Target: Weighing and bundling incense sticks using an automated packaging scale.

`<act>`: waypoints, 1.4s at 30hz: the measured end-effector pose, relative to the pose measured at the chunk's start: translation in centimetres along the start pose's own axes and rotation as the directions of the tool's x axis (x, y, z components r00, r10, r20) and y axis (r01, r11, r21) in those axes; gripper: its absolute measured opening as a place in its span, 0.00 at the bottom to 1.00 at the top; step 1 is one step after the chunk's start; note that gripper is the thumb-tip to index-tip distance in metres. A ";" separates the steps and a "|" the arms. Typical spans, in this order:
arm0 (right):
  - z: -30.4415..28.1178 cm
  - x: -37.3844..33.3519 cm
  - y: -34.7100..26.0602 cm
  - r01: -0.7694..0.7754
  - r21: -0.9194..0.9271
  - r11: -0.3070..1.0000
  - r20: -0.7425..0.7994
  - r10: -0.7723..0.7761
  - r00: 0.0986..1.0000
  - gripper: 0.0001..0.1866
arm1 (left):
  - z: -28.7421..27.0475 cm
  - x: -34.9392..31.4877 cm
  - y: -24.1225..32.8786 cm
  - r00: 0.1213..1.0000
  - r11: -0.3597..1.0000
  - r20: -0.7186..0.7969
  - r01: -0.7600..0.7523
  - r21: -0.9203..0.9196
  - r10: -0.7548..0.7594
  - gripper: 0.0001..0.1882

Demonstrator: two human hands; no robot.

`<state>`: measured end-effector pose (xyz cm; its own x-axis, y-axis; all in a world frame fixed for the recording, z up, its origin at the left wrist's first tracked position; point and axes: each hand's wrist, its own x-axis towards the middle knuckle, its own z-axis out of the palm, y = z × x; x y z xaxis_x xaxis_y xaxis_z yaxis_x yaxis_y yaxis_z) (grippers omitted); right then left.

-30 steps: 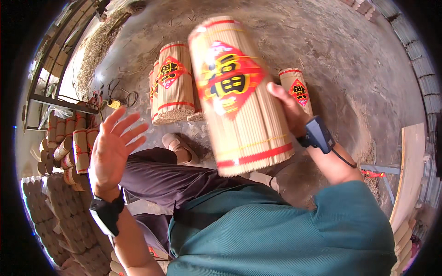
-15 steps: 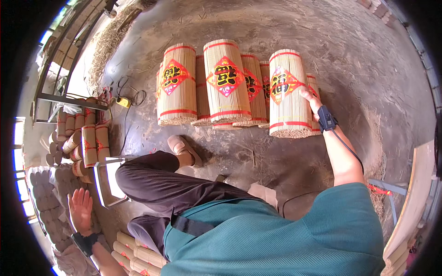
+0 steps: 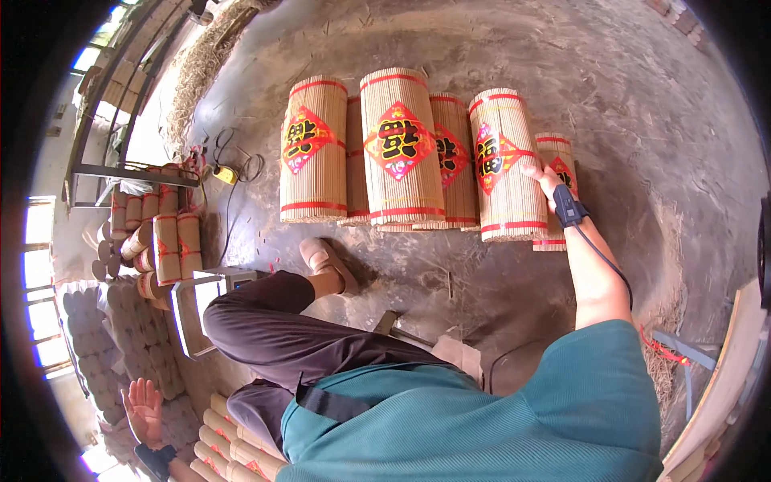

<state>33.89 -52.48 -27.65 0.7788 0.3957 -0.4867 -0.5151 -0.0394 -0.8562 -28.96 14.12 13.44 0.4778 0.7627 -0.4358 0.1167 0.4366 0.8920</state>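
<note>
Right hand (image 3: 549, 180) on bundle (image 3: 507, 201) (red-banded), left hand (image 3: 144, 413) spread

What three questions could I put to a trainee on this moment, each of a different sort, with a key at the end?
1. Which of the person's hands touches a bundle of sticks?
2. True or false: a yellow block lies to the left of the large bundles in the picture.
3. Multiple choice: what shape is the label on the touched bundle?
A) round
B) diamond
C) triangular

Key:
1. The right hand; the left hand is open, with nothing in it.
2. True.
3. B.
</note>
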 end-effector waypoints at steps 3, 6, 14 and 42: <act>-0.3 1.0 1.0 0.022 -0.011 1.000 0.001 -0.022 1.000 0.46 | 0.1 0.3 0.1 0.999 1.000 -0.034 0.001 0.013 0.000 0.22; 0.1 0.6 1.2 0.013 -0.046 0.999 -0.078 -0.017 0.997 0.44 | 2.9 1.1 -0.9 0.993 1.000 -0.121 -0.012 -0.012 0.010 0.23; -4.1 1.1 1.1 0.007 -0.054 0.999 -0.270 -0.022 0.963 0.53 | 7.1 5.2 -3.2 0.985 0.996 0.171 0.002 0.086 -0.017 0.23; 37.8 -21.3 -9.5 0.142 -0.581 0.802 0.652 0.354 0.670 0.32 | -24.0 -14.6 -32.9 0.493 0.779 -0.729 -0.148 -0.609 -0.475 0.23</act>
<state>8.66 -25.90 -2.59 0.1063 0.8496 -0.5165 -0.0947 -0.5085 -0.8559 -60.65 0.08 -12.43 -0.4541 0.5163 -0.7261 -0.5098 0.5178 0.6870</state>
